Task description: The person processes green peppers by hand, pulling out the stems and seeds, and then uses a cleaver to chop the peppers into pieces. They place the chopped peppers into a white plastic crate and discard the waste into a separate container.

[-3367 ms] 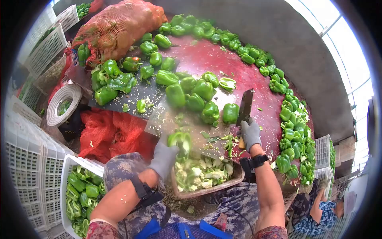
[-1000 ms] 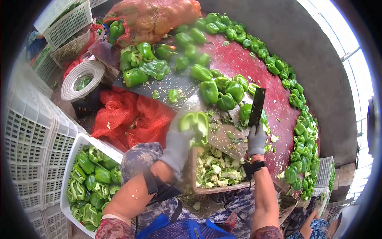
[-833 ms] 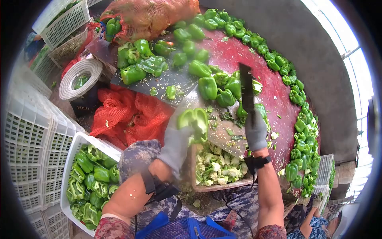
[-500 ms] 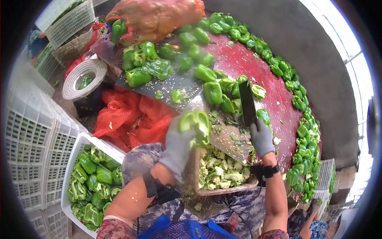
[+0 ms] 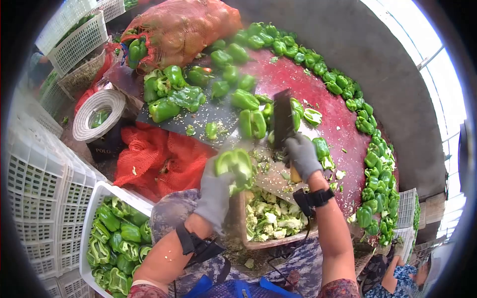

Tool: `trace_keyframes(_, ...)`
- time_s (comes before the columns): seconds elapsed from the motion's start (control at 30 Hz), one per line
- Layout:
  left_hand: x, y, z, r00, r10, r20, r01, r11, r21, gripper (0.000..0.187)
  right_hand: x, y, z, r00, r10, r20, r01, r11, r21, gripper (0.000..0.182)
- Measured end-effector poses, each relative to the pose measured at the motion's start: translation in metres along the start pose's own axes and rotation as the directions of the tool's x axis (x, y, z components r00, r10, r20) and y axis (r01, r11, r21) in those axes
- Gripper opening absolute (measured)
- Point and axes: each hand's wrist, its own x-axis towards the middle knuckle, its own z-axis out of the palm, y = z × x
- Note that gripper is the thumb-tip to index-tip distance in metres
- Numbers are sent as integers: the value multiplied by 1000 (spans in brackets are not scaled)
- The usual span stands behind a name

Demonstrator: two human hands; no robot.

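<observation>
Head — green pepper half — hollow

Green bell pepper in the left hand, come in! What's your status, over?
Left hand: holding cut-open green bell pepper. Right hand: gripping cleaver, blade apart from that pepper. Close by the cleaver: other green bell peppers.

A dull grey wall rises behind the red tabletop, bright panes glaring at far right.
</observation>
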Motion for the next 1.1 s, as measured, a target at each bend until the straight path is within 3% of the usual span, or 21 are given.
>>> trace_keyframes(0.03, 1, -2, 0, 1000, -4, 8, 4, 1000, 12, 46, 9, 3, -11, 980, -144, -139, 142, 990, -23, 23)
trace_keyframes(0.07, 2, -5, -1, 1000, -7, 16, 6, 1000, 26, 47, 46, 38, -24, 869, -379, -317, 340, 924, -175, 23)
trace_keyframes(0.13, 4, -7, 2, 999, -25, 27, 23, 999, 46, 47, 33, -5, -27, 861, -200, -469, 294, 946, 137, 23)
trace_keyframes(0.23, 2, -4, 5, 998, -56, 32, 54, 998, 45, 48, 53, 6, -30, 792, -283, -541, 334, 943, -4, 18)
trace_keyframes(0.33, 4, -2, 9, 998, -42, 36, 42, 999, 17, 49, 75, 25, -30, 872, -246, -423, 212, 969, -124, 18)
trace_keyframes(0.37, 3, 0, 10, 999, -35, 29, 34, 999, 26, 51, 76, 31, -32, 905, -159, -395, 186, 982, 32, 19)
trace_keyframes(0.47, -1, 2, 14, 999, -46, 24, 45, 999, 25, 52, 76, 17, -27, 776, -332, -537, 377, 926, -29, 20)
trace_keyframes(0.5, -1, 3, 14, 998, -47, 31, 47, 999, 19, 52, 99, 36, -30, 697, -434, -571, 398, 896, -196, 25)
trace_keyframes(0.53, -1, 3, 16, 998, -57, 37, 56, 998, 24, 52, 113, 51, -24, 779, -409, -475, 249, 897, -364, 27)
trace_keyframes(0.6, -2, 6, 21, 996, -73, 53, 71, 997, 31, 53, 131, 71, -18, 911, -271, -312, -15, 732, -681, 30)
trace_keyframes(0.67, 3, 0, 21, 997, -26, 66, 23, 999, 39, 52, 122, 82, -18, 987, -113, -118, 2, 727, -687, 33)
trace_keyframes(0.8, -8, 11, 27, 988, -142, 62, 142, 990, 6, 51, 79, 94, -35, 984, -175, -35, 103, 719, -688, 35)
trace_keyframes(0.9, -5, -1, 18, 996, -31, 83, 25, 997, 68, 49, 58, 78, -40, 955, -193, -225, 66, 878, -473, 31)
trace_keyframes(0.97, -1, -9, 12, 996, -33, 85, 26, 996, 89, 48, 67, 61, -41, 889, -274, -366, 186, 948, -259, 25)
trace_keyframes(1.1, -4, -2, 22, 995, -68, 70, 65, 997, 39, 47, 64, -19, -13, 838, -217, -501, 310, 945, 108, 28)
